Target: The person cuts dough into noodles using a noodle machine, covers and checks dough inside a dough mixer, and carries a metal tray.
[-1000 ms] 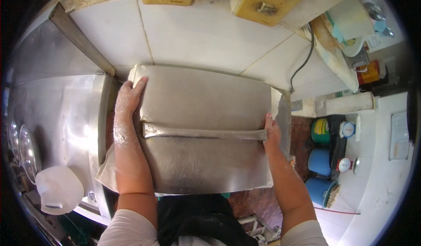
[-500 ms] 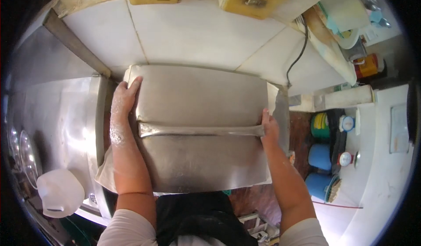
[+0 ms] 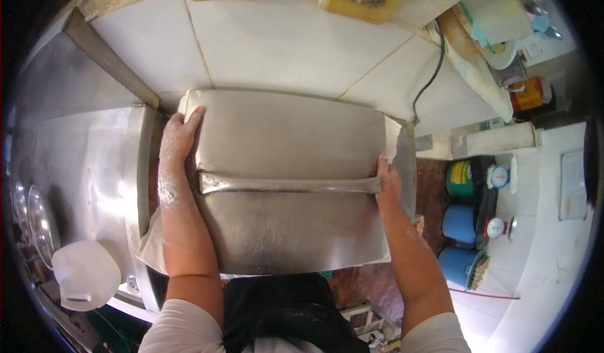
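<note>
Both hands (image 3: 181, 136) (image 3: 389, 183) part-closed on metal cover (image 3: 289, 139) | tiled wall (image 3: 264, 45) behind | jug (image 3: 86, 268) left | buckets (image 3: 458, 223) right

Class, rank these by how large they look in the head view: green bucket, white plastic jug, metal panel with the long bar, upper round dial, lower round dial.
1. Metal panel
2. White plastic jug
3. Green bucket
Upper dial and lower dial: smallest, too alike to rank.
</note>
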`<control>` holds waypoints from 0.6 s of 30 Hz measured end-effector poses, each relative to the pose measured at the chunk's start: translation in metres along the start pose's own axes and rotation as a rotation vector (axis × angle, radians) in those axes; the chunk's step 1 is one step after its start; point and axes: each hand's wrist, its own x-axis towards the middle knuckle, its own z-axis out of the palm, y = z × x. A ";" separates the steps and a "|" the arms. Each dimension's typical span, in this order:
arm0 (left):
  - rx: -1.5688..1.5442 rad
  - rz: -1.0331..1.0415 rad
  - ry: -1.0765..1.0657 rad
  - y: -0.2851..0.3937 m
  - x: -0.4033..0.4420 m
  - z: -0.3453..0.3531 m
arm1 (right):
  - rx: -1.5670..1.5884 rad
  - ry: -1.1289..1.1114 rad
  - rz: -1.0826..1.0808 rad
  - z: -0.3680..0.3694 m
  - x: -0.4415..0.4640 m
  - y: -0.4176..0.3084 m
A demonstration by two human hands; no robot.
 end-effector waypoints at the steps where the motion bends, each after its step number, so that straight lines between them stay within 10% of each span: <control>1: 0.000 0.006 0.016 -0.002 0.001 0.001 | 0.000 0.001 0.001 0.000 0.000 0.000; 18: -0.014 0.010 0.055 -0.002 0.000 0.003 | -0.023 0.011 0.005 0.007 0.008 0.010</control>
